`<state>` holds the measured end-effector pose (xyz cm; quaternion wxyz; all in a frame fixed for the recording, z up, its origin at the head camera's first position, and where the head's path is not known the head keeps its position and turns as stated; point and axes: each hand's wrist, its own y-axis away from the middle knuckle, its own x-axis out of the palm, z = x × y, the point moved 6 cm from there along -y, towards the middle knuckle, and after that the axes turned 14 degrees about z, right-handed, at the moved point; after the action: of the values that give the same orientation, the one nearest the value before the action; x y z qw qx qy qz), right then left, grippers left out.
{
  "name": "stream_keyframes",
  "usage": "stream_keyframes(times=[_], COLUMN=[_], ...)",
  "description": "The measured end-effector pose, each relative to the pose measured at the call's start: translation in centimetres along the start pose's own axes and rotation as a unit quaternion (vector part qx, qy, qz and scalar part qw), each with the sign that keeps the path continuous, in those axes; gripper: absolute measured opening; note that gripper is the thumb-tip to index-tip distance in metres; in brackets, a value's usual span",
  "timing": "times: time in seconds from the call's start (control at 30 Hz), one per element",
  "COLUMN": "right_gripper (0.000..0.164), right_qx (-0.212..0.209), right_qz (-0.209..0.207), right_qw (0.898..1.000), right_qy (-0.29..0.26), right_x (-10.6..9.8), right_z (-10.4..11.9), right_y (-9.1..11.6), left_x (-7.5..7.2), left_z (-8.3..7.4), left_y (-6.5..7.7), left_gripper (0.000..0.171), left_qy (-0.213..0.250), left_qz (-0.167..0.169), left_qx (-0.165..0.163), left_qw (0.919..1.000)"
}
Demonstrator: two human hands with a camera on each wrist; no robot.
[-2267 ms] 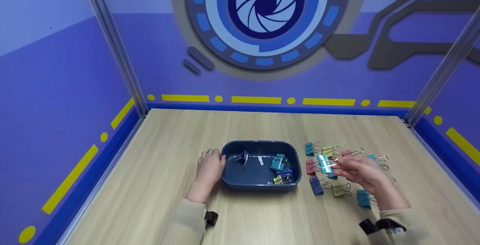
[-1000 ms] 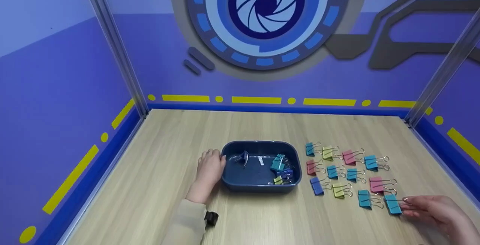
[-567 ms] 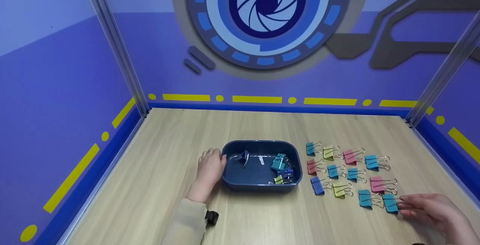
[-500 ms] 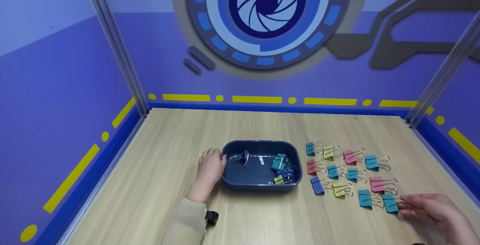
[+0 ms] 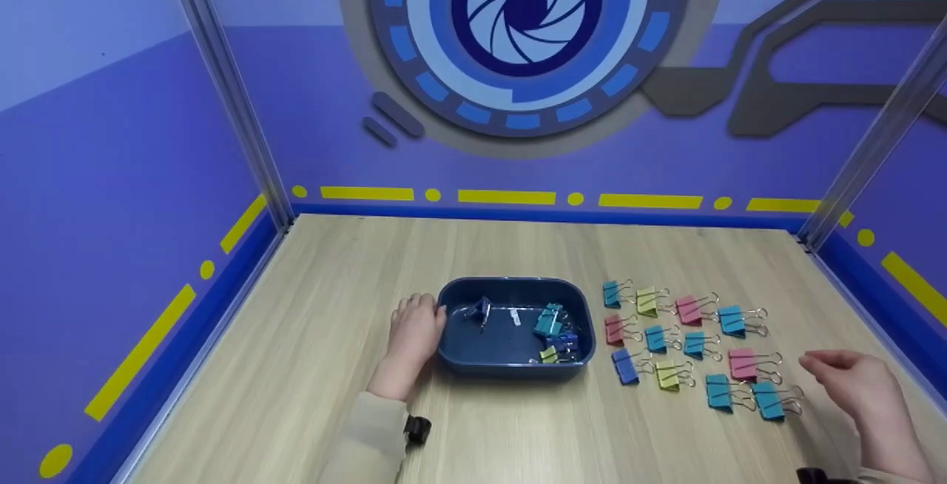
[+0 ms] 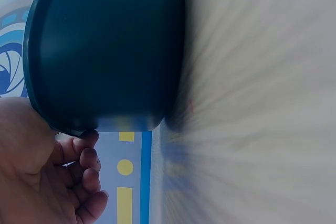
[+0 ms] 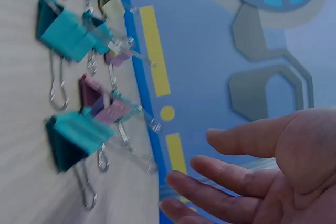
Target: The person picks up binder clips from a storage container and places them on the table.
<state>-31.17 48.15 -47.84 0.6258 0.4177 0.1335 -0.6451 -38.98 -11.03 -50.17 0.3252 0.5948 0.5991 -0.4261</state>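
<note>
My left hand (image 5: 416, 332) grips the left rim of a dark blue plastic tray (image 5: 510, 373). In the left wrist view, curled fingers (image 6: 90, 179) sit close against the tray's corner, the thumb hidden behind the rim. My right hand (image 5: 851, 380) hovers past the right end of the binder clips and holds nothing, its fingers (image 7: 210, 187) spread in the right wrist view. Nearest to it lie a teal binder clip (image 5: 769, 401) and a pink binder clip (image 5: 743, 364). Another teal binder clip (image 5: 718, 393) lies right beside the first.
Several more teal, yellow, pink and blue binder clips lie in rows right of the tray, a yellow clip (image 5: 668, 376) among them. Inside the tray are a teal clip (image 5: 549, 320), blue clips and a small yellow clip (image 5: 548, 355). Blue-purple panels enclose the wooden table (image 5: 355, 262).
My right hand carried a teal binder clip rightward, set it at the near right end of the rows, then let go and drew back upward. The left hand stayed at the tray.
</note>
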Motion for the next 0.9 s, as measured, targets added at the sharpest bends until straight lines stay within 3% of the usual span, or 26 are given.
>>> stream_keyframes(times=[0.1,0.27,0.53,0.9], right_gripper=[0.057,0.055,0.044,0.027], right_qx=[-0.03,-0.095,-0.195,-0.257], right_qz=[-0.029,-0.028,0.041,0.11], right_qw=[0.999,0.995,0.98,0.96], right_qy=[0.005,-0.003,-0.021,-0.003], right_x=[0.1,1.8,6.8,13.7], right_z=[2.4,7.0,14.7,23.0], right_y=[0.4,0.6,0.0,-1.9], left_x=[-0.1,0.0,0.1,0.2], left_z=[0.0,0.1,0.2,0.2], left_y=[0.0,-0.1,-0.2,-0.2], left_gripper=[0.02,0.02,0.021,0.021], left_qy=[-0.003,-0.001,0.006,0.006], left_qz=[0.002,0.003,-0.001,0.001], left_qx=[-0.002,-0.002,0.0,-0.001], left_qw=[1.0,1.0,1.0,1.0])
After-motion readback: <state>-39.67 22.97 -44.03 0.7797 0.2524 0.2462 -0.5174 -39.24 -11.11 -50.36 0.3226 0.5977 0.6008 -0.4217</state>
